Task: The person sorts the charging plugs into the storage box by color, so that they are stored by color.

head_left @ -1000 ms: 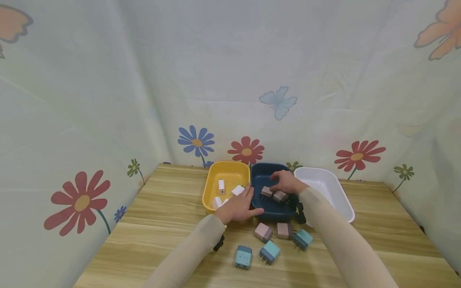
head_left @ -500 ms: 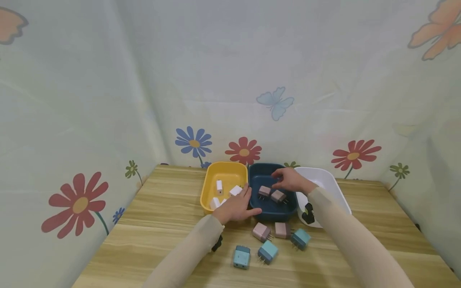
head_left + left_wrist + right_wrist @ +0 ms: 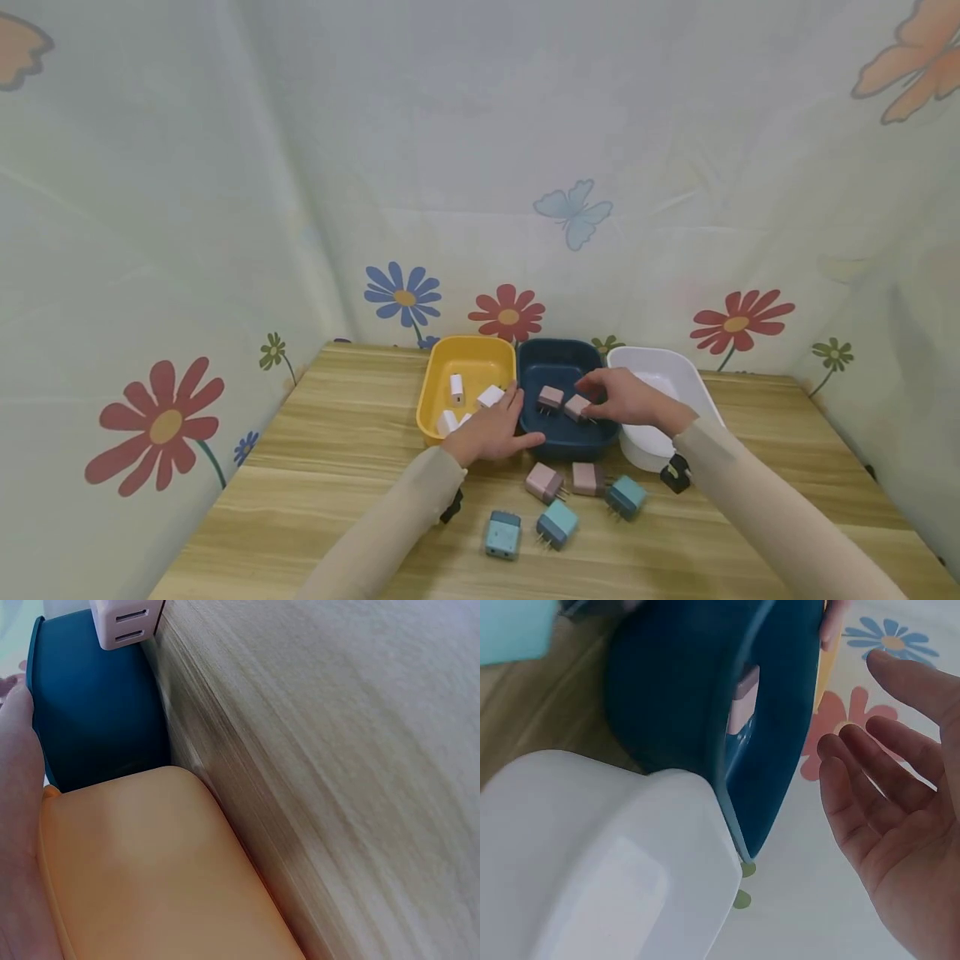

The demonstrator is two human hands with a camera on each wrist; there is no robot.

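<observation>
My left hand rests with straight fingers across the front rims of the yellow bin and the dark blue bin. White charger plugs lie in the yellow bin, partly covered by that hand. Two pink charger plugs sit in the blue bin. Above its right side is my right hand, fingers loosely bent and nothing in them. The right wrist view shows the right hand apart from the blue bin's rim, with one pink plug inside the bin.
At the right stands a white bin beside the blue one. On the wooden table in front lie two more pink plugs and several teal charger plugs. A flowered cloth hangs behind.
My right hand has drawn back to the right, away from the left pink plug in the blue bin. The left hand stays on the rims. The plugs have kept their places.
</observation>
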